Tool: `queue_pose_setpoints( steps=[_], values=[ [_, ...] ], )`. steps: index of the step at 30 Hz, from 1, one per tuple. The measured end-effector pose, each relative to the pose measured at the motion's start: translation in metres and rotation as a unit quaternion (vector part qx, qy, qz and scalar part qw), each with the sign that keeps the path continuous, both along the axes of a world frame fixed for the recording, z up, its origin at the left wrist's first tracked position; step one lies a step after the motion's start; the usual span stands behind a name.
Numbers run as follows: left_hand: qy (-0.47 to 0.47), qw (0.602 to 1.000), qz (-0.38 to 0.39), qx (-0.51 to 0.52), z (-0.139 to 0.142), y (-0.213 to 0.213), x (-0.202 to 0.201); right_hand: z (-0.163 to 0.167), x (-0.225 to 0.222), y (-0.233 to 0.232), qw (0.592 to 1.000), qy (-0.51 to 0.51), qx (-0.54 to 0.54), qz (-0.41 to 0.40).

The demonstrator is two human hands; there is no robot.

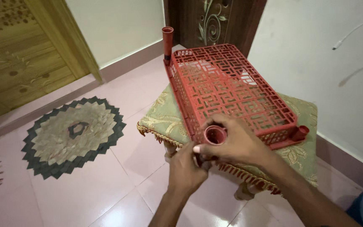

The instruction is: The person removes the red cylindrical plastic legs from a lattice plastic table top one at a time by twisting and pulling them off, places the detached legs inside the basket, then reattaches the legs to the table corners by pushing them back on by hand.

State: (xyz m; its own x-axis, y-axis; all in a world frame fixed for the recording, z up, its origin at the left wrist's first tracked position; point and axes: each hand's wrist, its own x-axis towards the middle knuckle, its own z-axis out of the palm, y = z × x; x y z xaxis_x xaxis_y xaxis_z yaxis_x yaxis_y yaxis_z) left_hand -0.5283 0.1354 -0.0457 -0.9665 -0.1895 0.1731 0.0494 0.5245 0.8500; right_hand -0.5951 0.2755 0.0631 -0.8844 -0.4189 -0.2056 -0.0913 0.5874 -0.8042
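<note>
Head view shows your right hand [236, 145] wrapped around the red tube [214, 135] at the near corner of the red lattice shelf [227, 86], which rests on the cushioned stool [160, 117], steadying it. Your left hand [185, 168] seems to pinch the tube from below, fingers pressed together.

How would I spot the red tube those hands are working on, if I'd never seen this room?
Find the green cushioned stool on the pink floor; a red lattice tray lies on it. At the tray's nearest corner, both hands grip a short red tube. Its open round mouth faces up at you, unlike the tall tube at the far corner.
</note>
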Motion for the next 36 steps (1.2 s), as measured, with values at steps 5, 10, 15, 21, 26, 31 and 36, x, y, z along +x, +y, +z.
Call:
queue_pose_setpoints(
  steps=[5, 10, 15, 21, 26, 31, 36],
  values=[
    [0.05, 0.998, 0.002, -0.026, -0.002, 0.008, 0.013, 0.007, 0.006, 0.005, 0.99, 0.109, 0.009, 0.085],
    [0.012, 0.999, -0.006, -0.037, 0.001, 0.008, 0.014, -0.005, 0.002, 0.01, 0.995, 0.081, -0.012, 0.055],
    [0.06, 0.998, 0.007, 0.017, 0.009, 0.007, 0.015, -0.009, -0.009, 0.023, 0.954, 0.106, -0.127, 0.25],
    [0.008, 0.999, 0.014, 0.041, 0.02, 0.005, 0.013, -0.007, -0.02, 0.024, 0.971, 0.106, -0.086, 0.197],
    [-0.007, 0.999, 0.008, 0.042, 0.024, 0.004, 0.013, -0.012, -0.029, 0.021, 0.951, 0.108, -0.157, 0.242],
    [0.021, 0.999, 0.023, -0.039, 0.019, 0.006, 0.017, -0.021, -0.019, 0.017, 0.978, 0.027, -0.156, 0.138],
    [0.045, 0.997, 0.056, 0.024, 0.013, 0.012, 0.027, -0.027, -0.001, 0.019, 0.985, -0.004, -0.113, 0.131]
  ],
)
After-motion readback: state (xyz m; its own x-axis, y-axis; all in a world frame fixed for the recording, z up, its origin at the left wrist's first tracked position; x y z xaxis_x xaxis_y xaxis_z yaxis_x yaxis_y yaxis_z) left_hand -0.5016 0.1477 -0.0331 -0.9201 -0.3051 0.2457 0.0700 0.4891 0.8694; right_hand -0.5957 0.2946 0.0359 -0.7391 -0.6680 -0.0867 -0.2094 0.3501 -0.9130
